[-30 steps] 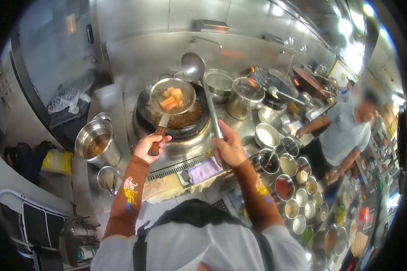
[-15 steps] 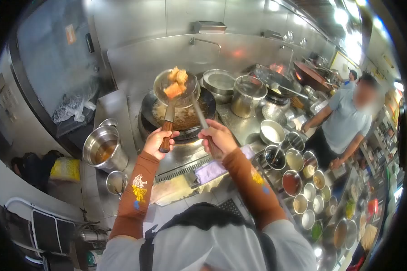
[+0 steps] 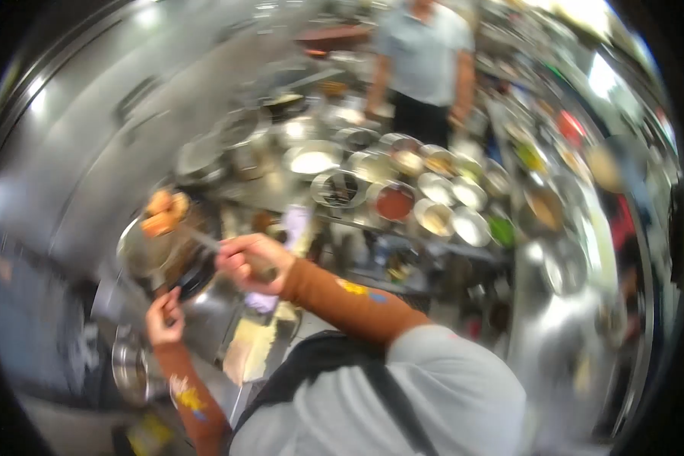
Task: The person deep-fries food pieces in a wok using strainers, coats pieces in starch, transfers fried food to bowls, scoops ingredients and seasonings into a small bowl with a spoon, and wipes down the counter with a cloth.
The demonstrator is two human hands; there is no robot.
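The picture is blurred by motion. At lower left, my left hand (image 3: 165,315) is closed around the wooden handle of a round strainer (image 3: 135,249). My right hand (image 3: 254,262) grips the long handle of what looks like a ladle (image 3: 199,237), reaching up-left to the strainer. Several chunky golden-orange fried pieces (image 3: 162,214) sit at the heads of the two tools; they hide the ladle's bowl. Partly covered by tools and hands, a dark wok (image 3: 199,283) lies under and beside them.
Bowls and pots of sauces, including a red sauce (image 3: 394,201), crowd the counter to the right. A metal pot (image 3: 133,365) stands lower left. A folded cloth (image 3: 249,349) lies on the front edge. Across the counter stands a person (image 3: 425,57) in a light shirt.
My view has swung right, so the wok now lies at left and the bowls are central. Both hands still hold their tools, and the fried pieces remain at the tool heads.
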